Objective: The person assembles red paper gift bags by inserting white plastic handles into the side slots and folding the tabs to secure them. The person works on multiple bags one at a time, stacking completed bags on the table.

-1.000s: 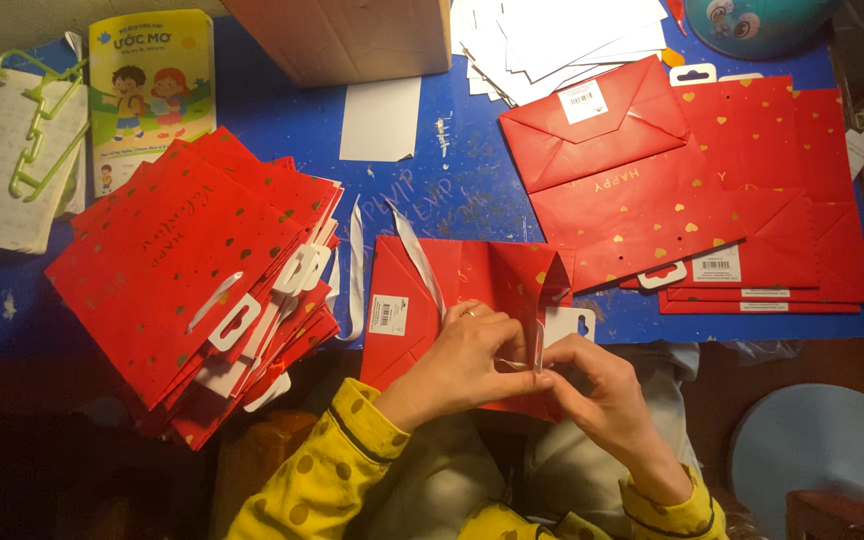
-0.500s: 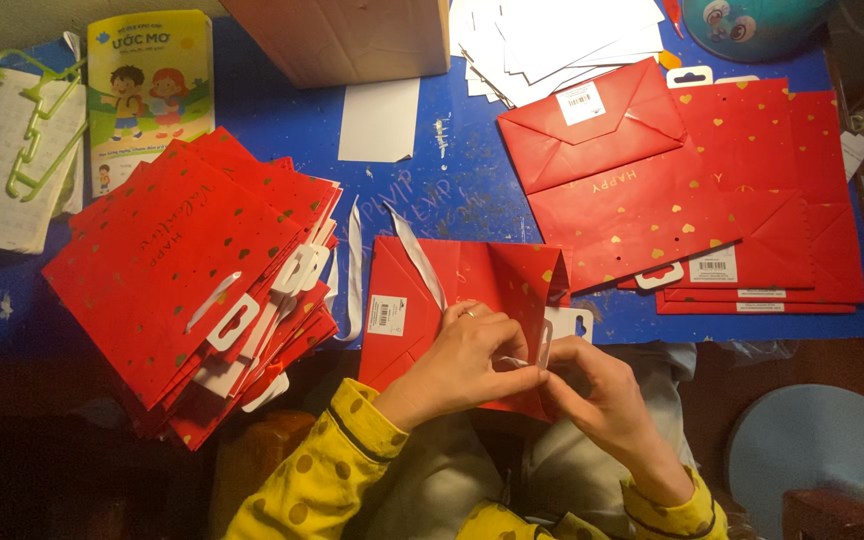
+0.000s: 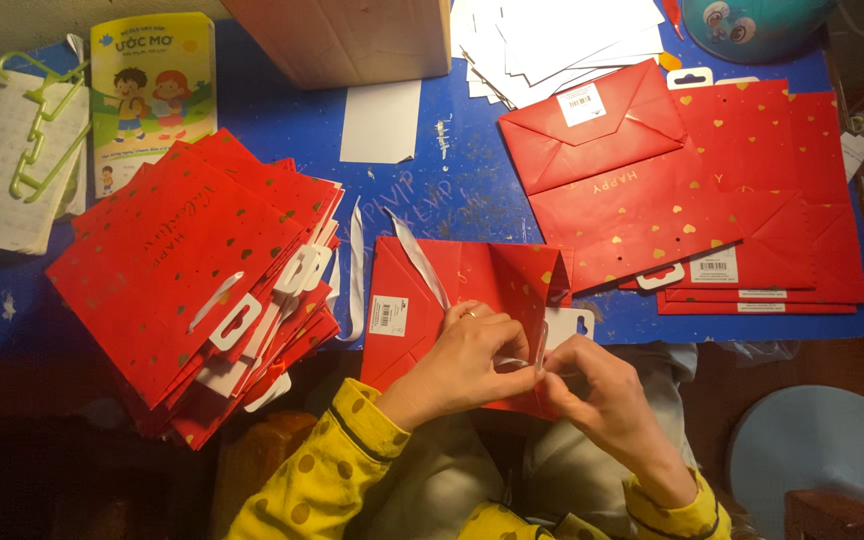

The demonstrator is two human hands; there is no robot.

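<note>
Nearest the camera, two forearms in yellow sleeves with brown dots [image 3: 337, 470] rise from the bottom edge, above a lap in pale trousers. The left hand [image 3: 462, 360], a ring on one finger, lies over the near edge of a flat red paper gift bag with small gold hearts [image 3: 452, 290], its fingertips pinched together on a thin white ribbon handle [image 3: 517, 362]. The right hand [image 3: 592, 390] meets it just beside, thumb and forefinger closed on the same ribbon where a fold of the bag stands up between the two hands. This bag lies at the near edge of the blue, paint-scuffed table [image 3: 472, 190], partly overhanging it toward the lap, with a white barcode sticker on its left part and another white ribbon strip [image 3: 422, 265] trailing across its top. To the left, a fanned, thick stack of flat red heart-print bags with white card hang tabs [image 3: 192, 290] covers the table's near left part. To the right, a smaller pile of folded red bags with their bases turned up [image 3: 682, 190] lies well apart from the hands. Further back sit a white paper slip [image 3: 380, 120], a brown cardboard box [image 3: 352, 40], loose white sheets [image 3: 552, 40], a yellow children's booklet [image 3: 152, 85], a pale green plastic hanger [image 3: 42, 130] on an open notebook, and a teal ball [image 3: 747, 25] at the far right corner.
</note>
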